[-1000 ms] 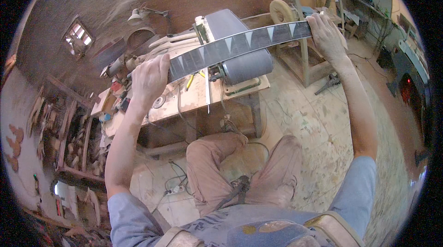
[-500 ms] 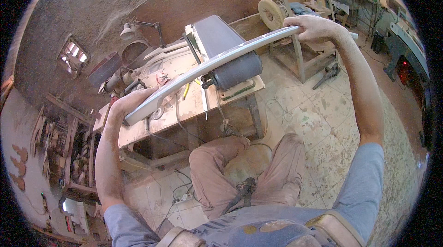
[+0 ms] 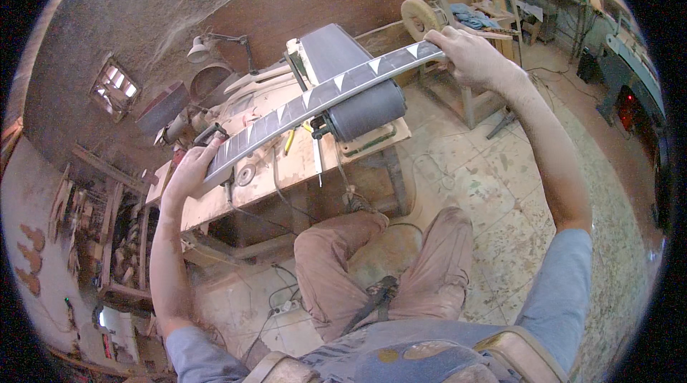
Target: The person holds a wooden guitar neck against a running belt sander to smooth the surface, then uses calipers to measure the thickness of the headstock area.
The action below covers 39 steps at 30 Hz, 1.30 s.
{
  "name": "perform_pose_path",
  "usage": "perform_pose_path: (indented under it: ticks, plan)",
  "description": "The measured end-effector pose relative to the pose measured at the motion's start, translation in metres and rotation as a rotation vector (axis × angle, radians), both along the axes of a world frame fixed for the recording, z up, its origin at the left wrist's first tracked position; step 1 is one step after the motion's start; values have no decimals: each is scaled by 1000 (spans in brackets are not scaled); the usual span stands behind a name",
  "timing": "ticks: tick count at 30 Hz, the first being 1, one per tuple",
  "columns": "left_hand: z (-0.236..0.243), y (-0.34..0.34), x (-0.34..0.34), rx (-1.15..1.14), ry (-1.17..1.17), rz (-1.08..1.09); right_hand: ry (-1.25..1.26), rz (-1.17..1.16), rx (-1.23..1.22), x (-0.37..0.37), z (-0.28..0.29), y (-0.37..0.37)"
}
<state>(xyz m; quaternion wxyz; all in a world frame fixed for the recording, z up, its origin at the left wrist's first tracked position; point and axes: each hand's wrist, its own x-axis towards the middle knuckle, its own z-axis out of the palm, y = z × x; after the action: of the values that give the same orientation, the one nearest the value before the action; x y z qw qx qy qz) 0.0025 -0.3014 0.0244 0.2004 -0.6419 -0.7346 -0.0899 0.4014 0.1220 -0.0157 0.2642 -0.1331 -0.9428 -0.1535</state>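
Note:
A long guitar neck [image 3: 322,97] stretches slantwise between my hands, its dark fingerboard face with white triangular inlays turned up toward me. My left hand [image 3: 187,170] is closed round its lower left end. At the upper right end, my right hand [image 3: 474,60] grips it with bent fingers. Behind and below the neck is a belt sander with a wide grey belt [image 3: 333,54] and a dark roller [image 3: 366,113]. The neck crosses in front of the belt, hiding part of it; whether they touch I cannot tell.
The sander sits on a dusty workbench [image 3: 265,183] with a yellow-handled tool [image 3: 289,142], cables and a desk lamp [image 3: 198,49]. A wooden stand with a round wheel [image 3: 421,20] is at the back right. Shelves [image 3: 122,240] stand left; cables lie on the tiled floor [image 3: 465,175].
The neck has rolled so that its inlaid face now shows instead of mostly its pale edge. My right hand has shifted slightly left, and my left hand has turned with the neck.

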Motion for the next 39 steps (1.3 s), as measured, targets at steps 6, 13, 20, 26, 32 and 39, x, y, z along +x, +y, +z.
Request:
perform_pose_path:
  ticks: [6, 13, 20, 26, 32, 39]
  plan:
    - [36, -9, -2, -507, -1213, 474, -463, -156, -457, -3, 61, -37]
    - [-3, -27, -26, 62, 297, -103, -32, -121, -39, -28, 1, -26]
    - [8, -34, -26, -8, -171, 312, 137, -57, 16, -34, -10, -41]
    - [10, -52, -57, -355, -1162, 572, -515, -139, -427, -33, 64, -67]
    - [7, -52, -50, -217, -448, 264, -330, -101, -173, -36, 38, -60]
    - [-18, -48, -37, 284, 194, 159, 273, -98, 159, -52, -9, -63]
